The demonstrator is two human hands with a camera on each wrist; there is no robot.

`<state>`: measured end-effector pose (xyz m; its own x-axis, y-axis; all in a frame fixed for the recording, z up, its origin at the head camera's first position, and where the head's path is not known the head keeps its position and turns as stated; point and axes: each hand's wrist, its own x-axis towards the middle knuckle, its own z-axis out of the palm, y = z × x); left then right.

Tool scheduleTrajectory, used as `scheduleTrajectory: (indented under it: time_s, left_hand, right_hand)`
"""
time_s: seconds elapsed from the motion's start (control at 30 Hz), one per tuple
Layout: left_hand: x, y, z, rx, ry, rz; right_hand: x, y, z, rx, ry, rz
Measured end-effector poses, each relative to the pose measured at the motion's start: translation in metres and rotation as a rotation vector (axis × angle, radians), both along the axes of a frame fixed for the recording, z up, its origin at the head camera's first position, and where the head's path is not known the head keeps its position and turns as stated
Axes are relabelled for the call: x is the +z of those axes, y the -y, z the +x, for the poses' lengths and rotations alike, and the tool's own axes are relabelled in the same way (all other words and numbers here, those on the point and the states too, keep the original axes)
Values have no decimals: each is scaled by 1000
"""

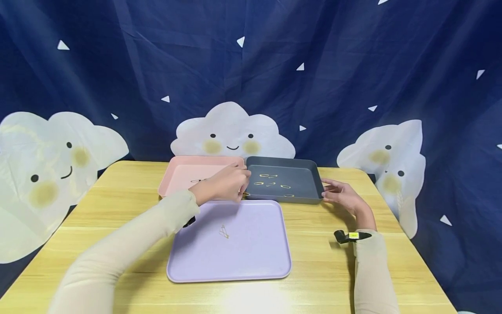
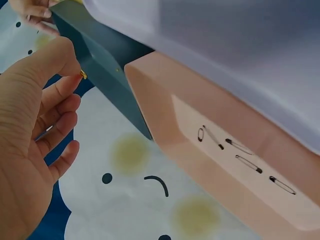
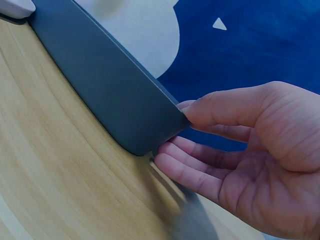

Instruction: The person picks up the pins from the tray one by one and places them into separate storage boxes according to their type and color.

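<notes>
1. While the left hand (image 1: 225,183) hangs over the near-left corner of the grey tray (image 1: 298,198), its thumb and forefinger pinch a small gold clip (image 2: 83,75); the other fingers lie loosely curled.
2. That clip sits right at the fingertips, just beside the grey tray's left wall, as the left wrist view shows.
3. At the tray's near-right corner, the right hand (image 1: 343,195) has its thumb on the rim and its fingers (image 3: 185,167) against the outer wall, lightly curled round the corner in a steadying hold.
4. More gold clips (image 1: 270,179) lie scattered on the grey tray's floor, well apart from one another.
5. Judged by look, a clip is thin bent wire: very light, stiff and smooth, so it would slip easily from a loose pinch. Flat on a smooth floor it offers little to catch, so a fingertip pinch across its long sides seems the surest hold.
6. The grey tray looks like rigid light plastic that could slide on the wooden table (image 1: 117,196), so a grip at a corner rim suits it.
7. Left of it stands a pink tray (image 1: 176,174) with dark safety pins (image 2: 240,155) in a row.
8. Nearer lies a lilac tray (image 1: 251,261) with one pin (image 1: 224,232) on it.
</notes>
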<state>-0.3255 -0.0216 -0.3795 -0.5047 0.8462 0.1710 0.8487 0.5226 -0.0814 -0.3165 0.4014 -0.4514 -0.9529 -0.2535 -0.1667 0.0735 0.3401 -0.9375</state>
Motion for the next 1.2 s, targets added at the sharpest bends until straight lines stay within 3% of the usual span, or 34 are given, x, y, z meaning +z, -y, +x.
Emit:
scheduleTrajectory:
  time_s: [0.3, 0.53, 0.9, 1.2]
  left_hand:
    - [10, -19, -32, 93, 91, 19]
    - [11, -31, -62, 187, 104, 56]
    - [-1, -42, -98, 292, 74, 74]
    - [-15, -49, -112, 356, 62, 39]
  right_hand:
    - [-1, -3, -1, -6, -8, 1]
    - [-1, -4, 0, 3, -32, -3]
    - [-2, -1, -1, -6, -25, -16]
    - [-3, 0, -2, -10, -13, -35]
